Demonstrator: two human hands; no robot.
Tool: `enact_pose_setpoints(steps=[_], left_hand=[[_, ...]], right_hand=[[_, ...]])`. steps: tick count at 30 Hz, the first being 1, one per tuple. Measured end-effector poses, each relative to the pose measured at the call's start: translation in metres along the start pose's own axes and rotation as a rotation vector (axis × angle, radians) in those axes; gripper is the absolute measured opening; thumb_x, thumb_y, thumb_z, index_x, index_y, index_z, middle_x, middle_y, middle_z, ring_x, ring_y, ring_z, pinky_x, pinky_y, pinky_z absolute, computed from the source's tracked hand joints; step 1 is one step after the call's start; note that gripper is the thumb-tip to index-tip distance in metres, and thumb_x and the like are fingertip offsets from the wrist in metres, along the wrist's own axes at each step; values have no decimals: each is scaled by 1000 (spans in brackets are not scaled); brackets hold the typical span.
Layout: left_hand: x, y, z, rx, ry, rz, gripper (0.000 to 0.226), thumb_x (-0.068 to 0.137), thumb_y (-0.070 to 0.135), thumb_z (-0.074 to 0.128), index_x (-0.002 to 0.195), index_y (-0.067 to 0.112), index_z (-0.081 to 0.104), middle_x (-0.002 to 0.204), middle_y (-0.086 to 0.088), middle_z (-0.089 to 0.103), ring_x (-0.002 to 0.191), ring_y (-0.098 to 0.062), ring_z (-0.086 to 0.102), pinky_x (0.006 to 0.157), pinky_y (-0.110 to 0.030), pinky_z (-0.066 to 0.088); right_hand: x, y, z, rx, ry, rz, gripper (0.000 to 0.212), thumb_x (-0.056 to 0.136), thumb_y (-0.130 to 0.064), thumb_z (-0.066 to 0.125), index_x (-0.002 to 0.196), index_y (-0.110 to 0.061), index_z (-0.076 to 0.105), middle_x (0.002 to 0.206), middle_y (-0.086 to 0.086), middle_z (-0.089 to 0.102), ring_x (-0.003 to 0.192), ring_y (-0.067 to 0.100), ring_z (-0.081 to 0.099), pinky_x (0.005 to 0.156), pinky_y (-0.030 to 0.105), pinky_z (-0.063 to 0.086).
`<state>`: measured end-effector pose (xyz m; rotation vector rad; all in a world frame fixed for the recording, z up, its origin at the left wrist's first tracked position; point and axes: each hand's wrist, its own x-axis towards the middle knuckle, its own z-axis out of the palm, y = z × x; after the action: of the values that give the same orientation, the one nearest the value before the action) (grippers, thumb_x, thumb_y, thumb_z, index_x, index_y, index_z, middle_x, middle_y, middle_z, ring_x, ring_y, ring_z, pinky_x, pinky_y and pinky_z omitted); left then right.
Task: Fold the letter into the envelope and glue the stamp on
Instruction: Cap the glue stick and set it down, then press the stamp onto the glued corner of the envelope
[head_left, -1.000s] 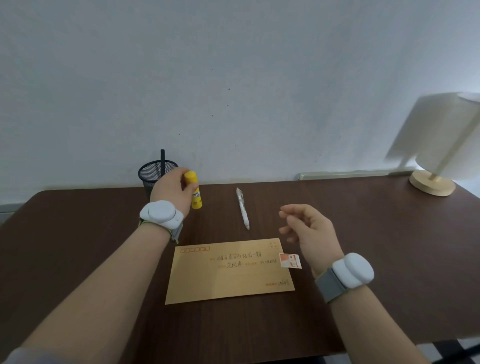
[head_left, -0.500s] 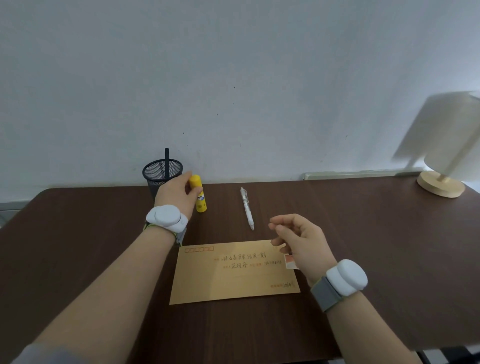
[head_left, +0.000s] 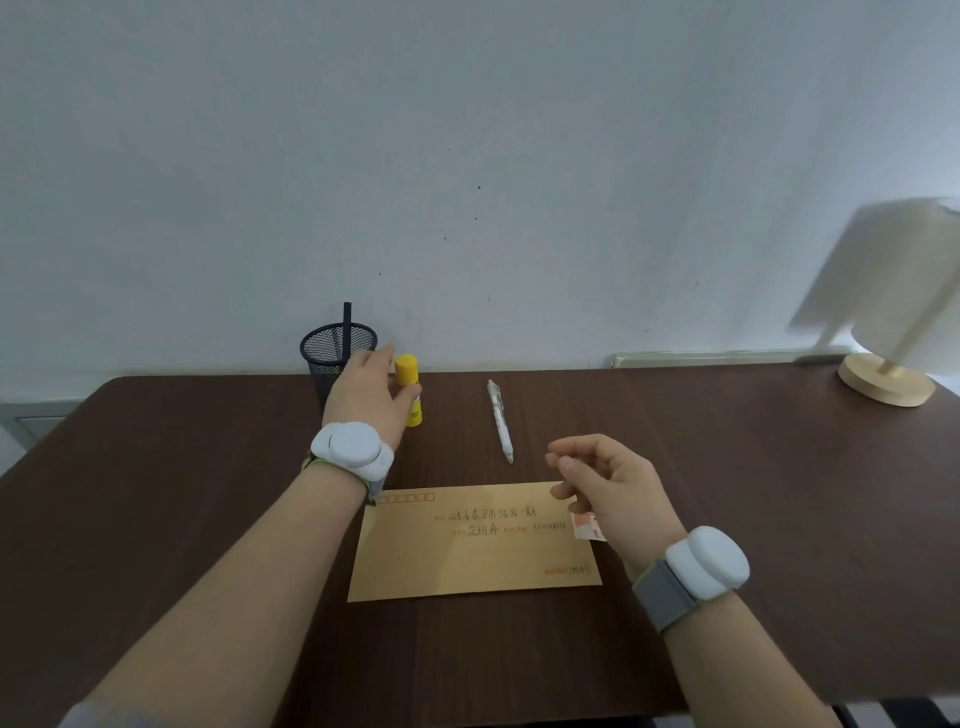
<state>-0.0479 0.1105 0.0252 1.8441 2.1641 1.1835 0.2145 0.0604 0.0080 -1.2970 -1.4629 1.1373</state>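
A tan addressed envelope (head_left: 472, 545) lies flat on the dark wooden table (head_left: 208, 467), near the front. At its right edge a small orange and white stamp (head_left: 586, 526) shows partly from under my right hand (head_left: 613, 493). That hand hovers above the envelope's right end with loosely curled fingers and holds nothing. Behind the envelope on the left, a yellow glue stick (head_left: 409, 387) stands upright on the table. My left hand (head_left: 366, 397) is around it, with the thumb across its body. No letter is visible.
A black mesh pen cup (head_left: 332, 353) stands just behind my left hand against the wall. A white pen (head_left: 501, 421) lies between my hands, behind the envelope. A lamp with a wooden base (head_left: 885, 384) is at the far right.
My right hand has moved left and down over the stamp, which is now half hidden. My left hand has stayed at the glue stick, its fingers now straighter beside the cap.
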Motion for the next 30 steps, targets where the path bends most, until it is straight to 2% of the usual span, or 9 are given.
enact_pose_setpoints(steps=[2,5,7,11,15,18,21,26,30], left_hand=[[-11,9,-4,7,61,42,53,82,22,70,130,11,52,126,-8,51,97,-26,59,81,-37,48],[-35,28,-9,-68,83,61,44,81,23,71,122,15,58,110,-1,53,84,-17,58,78,-35,48],[-53,40,-8,-138,15,83,33,81,22,71,114,18,64,98,5,55,78,-10,56,79,-32,48],[-102,58,4,-121,-216,240,20,86,28,65,105,28,71,94,10,58,84,-3,54,79,-26,48],[-140,69,21,36,-322,451,29,93,33,52,120,30,63,90,6,52,83,-10,47,71,-31,47],[-156,80,35,224,-396,559,41,98,36,38,139,31,40,98,1,44,88,-16,40,73,-33,43],[-164,85,43,335,-428,569,47,100,38,31,145,27,27,104,-3,41,94,-20,38,76,-34,34],[-166,85,44,424,-404,569,47,99,39,30,143,24,35,104,-5,46,95,-24,43,78,-38,36],[-166,88,45,428,-414,562,44,98,38,31,138,22,42,102,-5,46,94,-25,44,78,-39,37]], right_hand=[[0,0,-8,2,23,-11,15,90,-16,63,98,-27,69,86,1,72,68,8,68,58,18,52],[1,3,-26,-23,52,-12,17,89,-12,65,97,-26,71,86,1,72,69,10,68,58,19,50],[2,4,-35,-102,34,9,18,88,-11,65,97,-26,71,85,-1,71,67,6,66,57,18,50],[0,8,-49,-318,-24,64,18,87,-13,66,96,-28,70,79,-5,69,63,2,62,54,13,48],[-5,15,-55,-476,-55,122,16,87,-14,67,96,-27,69,83,-4,67,75,11,62,70,25,52],[-6,20,-57,-558,-77,134,16,87,-16,67,98,-27,69,85,-6,66,76,9,61,72,24,49],[-5,20,-57,-585,-76,136,16,86,-15,67,98,-25,70,81,-8,65,75,9,61,74,25,50],[-4,16,-59,-605,-100,141,15,84,-13,69,88,-28,70,78,-5,67,74,11,62,78,29,53],[-1,14,-57,-674,-139,151,14,85,-14,68,91,-26,69,78,-7,65,74,11,61,72,25,51]])
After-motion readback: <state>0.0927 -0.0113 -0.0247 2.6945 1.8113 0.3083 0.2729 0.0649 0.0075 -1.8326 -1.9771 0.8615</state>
